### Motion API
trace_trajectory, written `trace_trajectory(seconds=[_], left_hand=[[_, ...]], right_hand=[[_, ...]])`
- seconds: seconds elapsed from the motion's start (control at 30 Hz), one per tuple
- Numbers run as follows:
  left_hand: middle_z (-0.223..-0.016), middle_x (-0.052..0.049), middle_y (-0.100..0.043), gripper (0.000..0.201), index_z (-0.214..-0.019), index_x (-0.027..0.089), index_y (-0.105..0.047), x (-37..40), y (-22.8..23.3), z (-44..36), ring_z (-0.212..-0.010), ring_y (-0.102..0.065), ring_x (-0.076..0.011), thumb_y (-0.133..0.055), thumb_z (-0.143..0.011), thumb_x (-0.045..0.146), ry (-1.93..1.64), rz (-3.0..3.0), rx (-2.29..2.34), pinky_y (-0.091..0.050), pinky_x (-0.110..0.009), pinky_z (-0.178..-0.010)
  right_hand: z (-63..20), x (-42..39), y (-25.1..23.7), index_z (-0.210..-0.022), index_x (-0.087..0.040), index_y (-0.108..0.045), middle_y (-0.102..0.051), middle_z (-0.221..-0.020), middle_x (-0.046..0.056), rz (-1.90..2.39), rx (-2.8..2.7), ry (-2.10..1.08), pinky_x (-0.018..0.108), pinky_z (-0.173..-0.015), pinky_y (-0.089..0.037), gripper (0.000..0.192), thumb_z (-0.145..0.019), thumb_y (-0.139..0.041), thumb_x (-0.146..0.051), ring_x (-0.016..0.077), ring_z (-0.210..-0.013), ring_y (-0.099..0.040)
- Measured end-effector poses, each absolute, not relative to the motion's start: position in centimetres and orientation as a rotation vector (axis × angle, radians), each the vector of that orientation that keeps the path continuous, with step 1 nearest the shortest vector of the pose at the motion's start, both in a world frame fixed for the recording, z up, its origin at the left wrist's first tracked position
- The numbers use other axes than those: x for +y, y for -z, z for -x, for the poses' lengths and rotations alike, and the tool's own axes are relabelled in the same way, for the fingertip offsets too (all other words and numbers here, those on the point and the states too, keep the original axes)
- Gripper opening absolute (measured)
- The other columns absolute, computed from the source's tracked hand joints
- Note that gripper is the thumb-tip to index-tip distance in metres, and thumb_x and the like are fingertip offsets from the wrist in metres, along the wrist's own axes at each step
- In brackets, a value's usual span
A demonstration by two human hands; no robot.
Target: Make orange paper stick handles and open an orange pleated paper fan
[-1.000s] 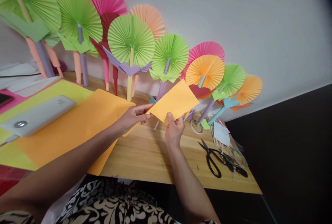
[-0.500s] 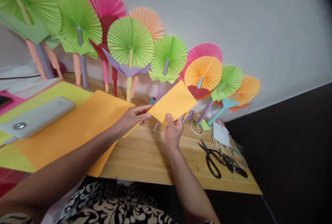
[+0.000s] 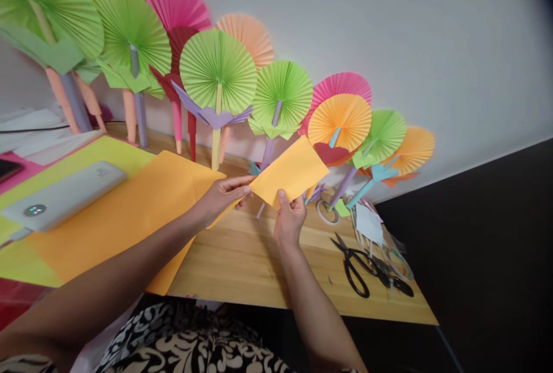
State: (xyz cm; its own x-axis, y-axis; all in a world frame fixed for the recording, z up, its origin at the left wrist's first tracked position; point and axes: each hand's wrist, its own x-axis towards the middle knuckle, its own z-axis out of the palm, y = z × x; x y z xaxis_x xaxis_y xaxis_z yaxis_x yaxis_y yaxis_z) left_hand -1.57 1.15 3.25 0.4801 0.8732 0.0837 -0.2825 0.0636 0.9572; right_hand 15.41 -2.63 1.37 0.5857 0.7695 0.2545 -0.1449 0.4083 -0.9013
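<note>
I have a flat, smooth, four-cornered orange paper sheet [image 3: 291, 168] raised over the wood-grained table [image 3: 233, 269], tilted at a slant. My right hand [image 3: 289, 220] pinches its lower edge, thumb lying on the near face; my left hand [image 3: 224, 197] closes its fingertips on the left corner. Behind it I see round, finely pleated paper fans [image 3: 218, 64] on rolled stems [image 3: 216, 151]

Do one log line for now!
orange paper: in right hand | left hand: at paper's left corner | black-handled scissors: on wooden table

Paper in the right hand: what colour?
Paper is plain light orange; head view shows it.
</note>
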Motion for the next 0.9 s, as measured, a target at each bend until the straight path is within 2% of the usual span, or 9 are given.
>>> trace_trajectory(seconds=[0.9], left_hand=[[-0.083, -0.004, -0.069, 0.045, -0.127, 0.024, -0.073, 1.48, -2.36, 1.51, -0.064, -0.051, -0.0109, -0.074, -0.086, 0.040, -0.951, -1.110, 0.613, -0.044, -0.030, -0.067]], right_hand=[[-15.61, -2.49, -1.43, -0.103, -0.017, -0.069, -0.077, -0.108, 0.008, 1.019, -0.783, -0.597, 0.037, -0.093, -0.056, 0.034, -0.076, -0.078, -0.037, 0.0183, -0.097, -0.069]])
